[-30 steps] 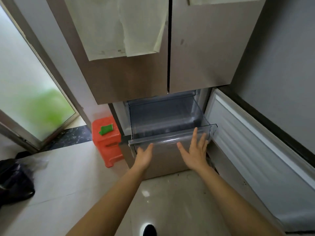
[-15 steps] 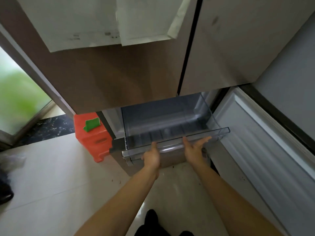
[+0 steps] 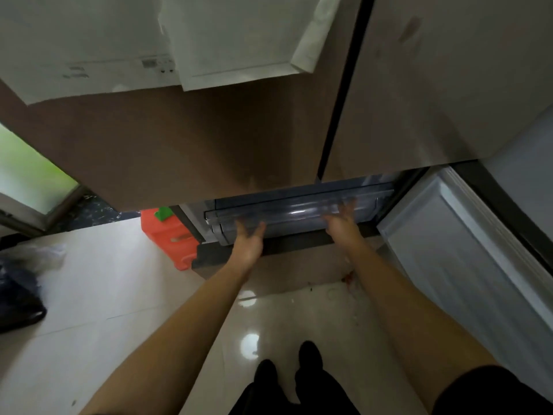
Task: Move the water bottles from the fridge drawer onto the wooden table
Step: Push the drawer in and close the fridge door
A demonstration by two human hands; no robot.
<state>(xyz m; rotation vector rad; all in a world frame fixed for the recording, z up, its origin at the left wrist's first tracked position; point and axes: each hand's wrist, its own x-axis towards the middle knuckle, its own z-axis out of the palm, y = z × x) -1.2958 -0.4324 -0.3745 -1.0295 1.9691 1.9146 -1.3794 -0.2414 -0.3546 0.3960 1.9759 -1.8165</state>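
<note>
The clear plastic fridge drawer (image 3: 296, 214) sits pushed into the lower compartment under the brown upper fridge doors (image 3: 209, 139). Its front face is all that shows, and no water bottle is in view. My left hand (image 3: 248, 241) lies flat against the drawer's front at the left, fingers spread. My right hand (image 3: 341, 220) presses the front further right, fingers apart and blurred. Neither hand holds anything. The wooden table is out of view.
The lower fridge door (image 3: 466, 253) stands swung open at the right. An orange plastic stool (image 3: 164, 235) with a green piece on it stands left of the fridge. A dark bag (image 3: 18, 298) lies on the pale tiled floor at the left. My feet (image 3: 287, 369) are below.
The drawer has slid from pulled out to pushed into the fridge, with both hands following its front edge. The camera has moved closer and tilted down.
</note>
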